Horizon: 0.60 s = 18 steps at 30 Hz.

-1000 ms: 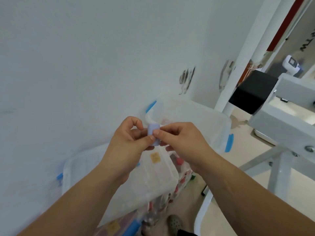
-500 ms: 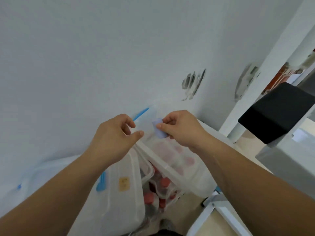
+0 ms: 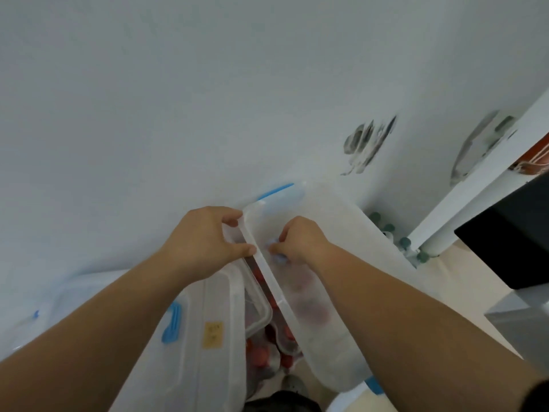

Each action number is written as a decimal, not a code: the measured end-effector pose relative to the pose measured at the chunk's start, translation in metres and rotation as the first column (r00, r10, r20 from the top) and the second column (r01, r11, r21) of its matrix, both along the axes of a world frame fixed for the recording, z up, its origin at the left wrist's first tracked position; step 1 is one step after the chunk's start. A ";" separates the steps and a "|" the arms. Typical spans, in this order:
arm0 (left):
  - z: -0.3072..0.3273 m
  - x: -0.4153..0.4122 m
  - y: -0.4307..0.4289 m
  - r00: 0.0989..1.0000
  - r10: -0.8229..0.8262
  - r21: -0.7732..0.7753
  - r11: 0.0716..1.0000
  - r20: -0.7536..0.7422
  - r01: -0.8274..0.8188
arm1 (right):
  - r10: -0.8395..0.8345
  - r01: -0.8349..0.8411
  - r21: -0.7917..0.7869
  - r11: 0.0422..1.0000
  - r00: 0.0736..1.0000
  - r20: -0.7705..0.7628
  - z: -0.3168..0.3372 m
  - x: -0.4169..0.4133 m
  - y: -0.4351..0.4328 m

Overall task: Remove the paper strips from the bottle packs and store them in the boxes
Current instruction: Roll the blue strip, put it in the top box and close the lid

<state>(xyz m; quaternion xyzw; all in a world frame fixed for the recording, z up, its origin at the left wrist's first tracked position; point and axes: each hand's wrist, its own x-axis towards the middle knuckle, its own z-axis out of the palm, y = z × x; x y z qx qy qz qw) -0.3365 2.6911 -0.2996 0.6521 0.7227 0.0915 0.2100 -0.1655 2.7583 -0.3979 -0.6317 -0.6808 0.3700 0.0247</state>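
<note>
My left hand [image 3: 205,242] grips the near edge of a translucent plastic lid [image 3: 326,281] with a blue clip, thumb on top and fingers curled under the rim. My right hand [image 3: 297,242] rests on that lid and pinches a small pale blue paper strip [image 3: 276,254], which is mostly hidden by the fingers. Under and between the lids, red-capped bottles [image 3: 261,352] show in a clear box. A second clear box [image 3: 190,337] with a blue latch and a yellow label lies below my left forearm.
A white wall fills the top of the view. Teal-capped bottles [image 3: 395,236] stand on the floor by a white post [image 3: 463,197]. A black block [image 3: 511,233] on a grey frame juts in at the right. A shoe [image 3: 294,385] shows at the bottom.
My left hand let go of the strip and took hold of the lid's edge. My right hand kept the strip and came down onto the lid. The view tilted down.
</note>
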 end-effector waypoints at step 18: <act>-0.006 0.000 -0.004 0.998 -0.021 0.020 1.000 0.051 0.020 | -0.144 0.143 -0.016 0.990 0.972 -0.186 -0.031 -0.003 -0.008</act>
